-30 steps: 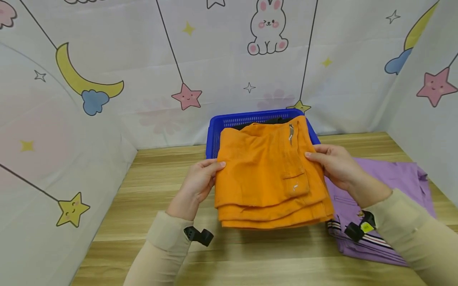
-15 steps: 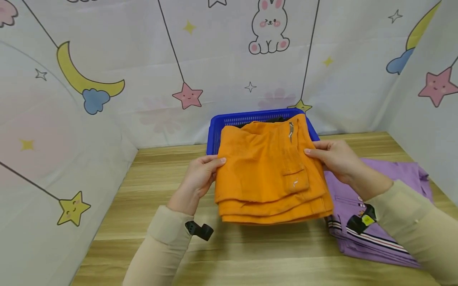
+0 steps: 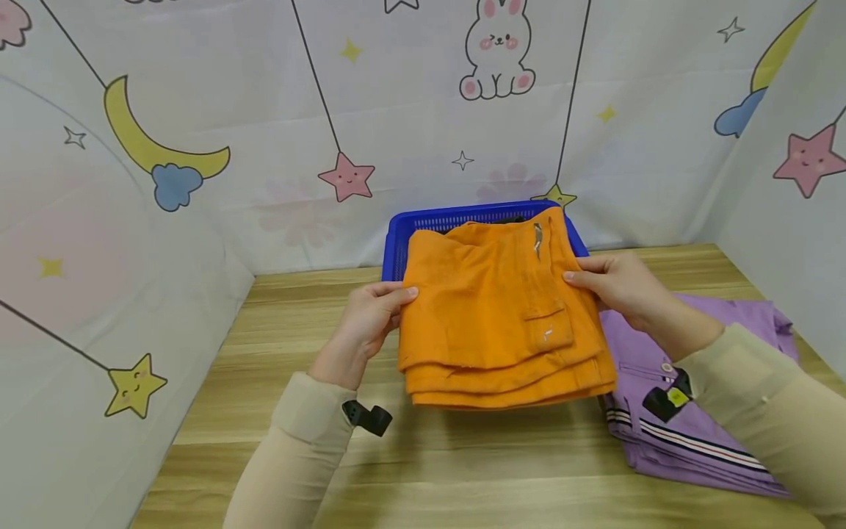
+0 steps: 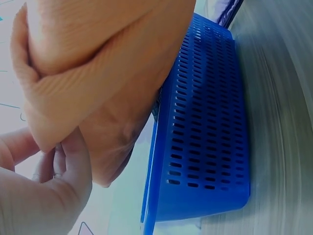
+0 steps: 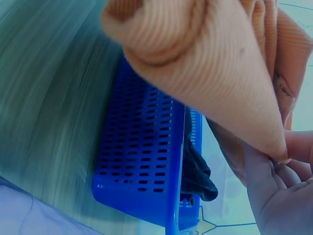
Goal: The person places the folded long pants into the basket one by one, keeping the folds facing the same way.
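Note:
A folded orange garment (image 3: 489, 308), with a flap and a small white mark on its right part, is held up in front of the blue basket. My left hand (image 3: 366, 323) pinches its left edge, thumb on the near face. At its right edge my right hand (image 3: 628, 290) pinches it the same way. Several layers show along its lower edge, and ribbed cloth is visible in both wrist views. The blue perforated basket (image 3: 394, 246) stands behind, partly covered by the garment. Dark cloth (image 5: 196, 176) lies inside the basket and pokes above its rim.
A folded purple garment (image 3: 700, 441) with striped trim and a button lies on the wooden table (image 3: 291, 330), at the right under my right forearm. A white printed curtain (image 3: 410, 110) stands behind the basket and along both sides.
Both hands have raised the orange garment slightly and moved it a little away from me, toward the basket. Their pinch on its edges stays the same.

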Motion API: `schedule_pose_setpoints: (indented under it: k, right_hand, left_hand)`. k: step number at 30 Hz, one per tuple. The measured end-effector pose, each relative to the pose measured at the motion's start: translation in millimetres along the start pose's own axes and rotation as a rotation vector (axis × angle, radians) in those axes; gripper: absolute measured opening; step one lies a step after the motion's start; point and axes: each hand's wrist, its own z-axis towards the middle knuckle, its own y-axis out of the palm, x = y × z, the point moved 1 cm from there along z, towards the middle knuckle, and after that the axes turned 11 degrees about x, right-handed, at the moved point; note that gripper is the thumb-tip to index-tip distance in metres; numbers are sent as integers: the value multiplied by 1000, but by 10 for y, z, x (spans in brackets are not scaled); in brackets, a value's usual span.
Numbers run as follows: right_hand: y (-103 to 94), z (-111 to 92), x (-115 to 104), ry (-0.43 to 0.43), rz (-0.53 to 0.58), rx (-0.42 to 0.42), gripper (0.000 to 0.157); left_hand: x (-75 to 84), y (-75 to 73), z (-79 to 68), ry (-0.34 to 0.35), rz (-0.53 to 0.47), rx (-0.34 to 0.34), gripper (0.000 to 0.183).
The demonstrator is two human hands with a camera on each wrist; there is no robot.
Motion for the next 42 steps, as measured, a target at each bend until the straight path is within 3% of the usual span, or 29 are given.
schedule_pose_setpoints:
  k: [17,42]
  right_hand:
    - [-35,49,-34,-75,-193,18,43]
    - [-43,161,-90,-69,-194,55,43]
  left_hand:
    - [29,-27,82,-21,52,20,31]
    - [94,-5,172,0,71,48,29]
